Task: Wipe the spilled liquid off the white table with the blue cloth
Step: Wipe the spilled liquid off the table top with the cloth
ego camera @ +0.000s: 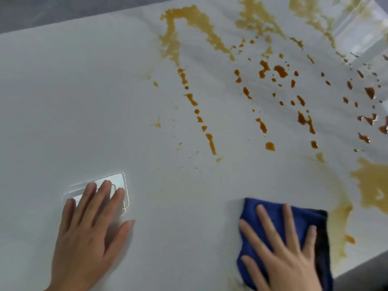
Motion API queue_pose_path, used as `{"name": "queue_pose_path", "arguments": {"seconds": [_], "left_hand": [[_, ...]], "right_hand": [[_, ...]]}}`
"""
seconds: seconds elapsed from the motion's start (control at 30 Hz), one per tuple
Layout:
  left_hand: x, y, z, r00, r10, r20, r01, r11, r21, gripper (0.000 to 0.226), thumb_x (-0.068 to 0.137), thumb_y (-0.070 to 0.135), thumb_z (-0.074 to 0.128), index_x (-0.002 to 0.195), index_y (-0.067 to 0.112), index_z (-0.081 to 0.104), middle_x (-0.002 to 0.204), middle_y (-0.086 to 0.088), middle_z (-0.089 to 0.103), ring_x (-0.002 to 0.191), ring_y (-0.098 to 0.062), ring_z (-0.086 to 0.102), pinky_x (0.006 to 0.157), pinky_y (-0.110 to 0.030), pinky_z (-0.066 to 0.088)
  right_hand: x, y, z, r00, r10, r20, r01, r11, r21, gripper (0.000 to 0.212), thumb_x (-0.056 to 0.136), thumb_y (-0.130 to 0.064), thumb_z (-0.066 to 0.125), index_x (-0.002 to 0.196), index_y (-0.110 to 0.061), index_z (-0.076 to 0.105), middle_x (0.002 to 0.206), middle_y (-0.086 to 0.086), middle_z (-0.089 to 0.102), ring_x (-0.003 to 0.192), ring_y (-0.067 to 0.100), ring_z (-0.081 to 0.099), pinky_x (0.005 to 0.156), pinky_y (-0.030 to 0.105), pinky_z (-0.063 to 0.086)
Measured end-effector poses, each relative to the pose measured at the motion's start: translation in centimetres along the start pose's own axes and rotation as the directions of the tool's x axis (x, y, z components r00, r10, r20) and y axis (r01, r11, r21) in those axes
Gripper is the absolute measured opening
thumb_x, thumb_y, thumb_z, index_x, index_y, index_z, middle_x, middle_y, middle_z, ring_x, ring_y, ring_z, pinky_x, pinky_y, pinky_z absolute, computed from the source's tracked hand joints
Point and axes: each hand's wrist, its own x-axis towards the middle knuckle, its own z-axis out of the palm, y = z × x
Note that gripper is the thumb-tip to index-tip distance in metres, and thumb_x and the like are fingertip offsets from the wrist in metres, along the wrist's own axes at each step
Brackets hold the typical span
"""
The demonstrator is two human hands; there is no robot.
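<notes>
The blue cloth [312,223] lies folded flat on the white table [63,101] at the lower right. My right hand [283,250] presses down on it with fingers spread and straight. Orange-brown spilled liquid [210,141] runs in streaks, drops and smears across the table's middle and right, with a pale smeared patch [371,183] just right of the cloth. My left hand [88,232] rests flat on the table at the lower left, fingers straight, their tips over a bright rectangular reflection [117,179].
The table's far edge runs along the top left, with grey floor [42,9] beyond it. Its near right edge shows at the bottom right corner. A glossy reflection of a window lies at the top right.
</notes>
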Motion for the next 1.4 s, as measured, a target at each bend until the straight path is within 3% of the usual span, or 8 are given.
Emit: {"name": "queue_pose_path", "arguments": {"seconds": [0.13,0.33,0.4,0.5,0.67,1.07,1.23,1.4], "left_hand": [[-0.1,-0.1,-0.1,1.000,-0.014,0.010,0.014,1.000,0.005,0.068,0.089,0.062,0.019,0.135,0.018,0.045,0.146,-0.002,0.035,0.139,-0.022,0.023,0.114,-0.042,0.011],[0.0,0.1,-0.2,1.000,-0.021,0.000,0.021,1.000,0.007,0.070,0.089,0.063,0.017,0.134,0.017,0.046,0.145,-0.004,0.036,0.138,-0.022,0.023,0.112,-0.044,0.012],[-0.1,0.2,-0.1,1.000,-0.028,0.003,0.028,1.000,0.004,0.071,0.089,0.063,0.017,0.134,0.017,0.046,0.146,-0.004,0.037,0.138,-0.022,0.023,0.112,-0.045,0.013],[-0.1,0.1,0.0,1.000,-0.028,-0.002,0.028,1.000,0.005,0.069,0.089,0.063,0.018,0.135,0.019,0.045,0.146,-0.003,0.037,0.139,-0.023,0.023,0.112,-0.046,0.014],[-0.1,0.0,0.1,1.000,-0.027,0.004,0.027,0.999,0.018,0.068,0.088,0.063,0.019,0.134,0.020,0.044,0.146,0.000,0.036,0.139,-0.024,0.024,0.114,-0.039,0.009],[-0.1,0.0,-0.1,0.999,-0.039,0.025,0.038,0.998,0.041,0.068,0.090,0.062,0.019,0.136,0.018,0.043,0.147,-0.005,0.036,0.139,-0.022,0.022,0.114,-0.042,0.010],[-0.2,0.2,-0.2,0.999,-0.041,0.016,0.040,0.998,0.039,0.067,0.090,0.061,0.019,0.135,0.018,0.044,0.146,-0.007,0.038,0.138,-0.022,0.024,0.112,-0.048,0.015],[-0.2,0.1,-0.2,0.999,-0.041,0.027,0.039,0.997,0.060,0.067,0.090,0.060,0.019,0.135,0.017,0.044,0.147,-0.007,0.037,0.139,-0.021,0.023,0.113,-0.047,0.014]], "right_hand": [[2.8,0.6,-0.9,0.989,-0.137,-0.050,0.135,0.990,-0.043,0.051,0.092,-0.059,0.013,0.135,-0.043,0.037,0.151,-0.005,0.030,0.139,0.036,0.019,0.097,0.072,0.019],[3.9,7.7,-2.0,0.968,0.247,-0.034,-0.247,0.969,-0.011,0.063,0.082,-0.070,-0.008,0.140,-0.050,0.005,0.152,-0.017,-0.004,0.142,0.019,-0.016,0.106,0.071,0.005],[1.6,7.7,-1.5,0.962,0.273,-0.010,-0.273,0.962,0.012,0.066,0.085,-0.069,-0.004,0.144,-0.046,0.015,0.155,-0.010,0.007,0.143,0.024,-0.007,0.101,0.075,0.012],[-1.1,4.8,-0.2,0.994,0.105,-0.007,-0.105,0.994,-0.025,0.059,0.089,-0.064,0.006,0.138,-0.040,0.028,0.155,-0.008,0.016,0.143,0.032,0.003,0.090,0.076,0.022],[1.2,1.0,-0.2,0.983,-0.165,-0.081,0.162,0.986,-0.047,0.051,0.091,-0.059,0.015,0.134,-0.041,0.038,0.150,-0.002,0.032,0.138,0.040,0.018,0.095,0.073,0.021],[4.9,3.1,-1.3,0.992,0.079,-0.100,-0.080,0.997,-0.009,0.056,0.092,-0.058,0.009,0.142,-0.038,0.023,0.154,-0.003,0.019,0.142,0.036,0.008,0.099,0.075,0.015],[0.8,-1.2,0.2,0.968,-0.228,-0.104,0.227,0.974,-0.018,0.057,0.083,-0.060,0.037,0.136,-0.040,0.039,0.150,-0.001,0.031,0.138,0.043,0.019,0.095,0.077,0.018],[4.6,-5.6,-0.8,0.941,-0.331,-0.072,0.329,0.943,-0.037,0.054,0.086,-0.060,0.033,0.136,-0.040,0.038,0.150,-0.004,0.033,0.138,0.044,0.021,0.094,0.079,0.015]]}}
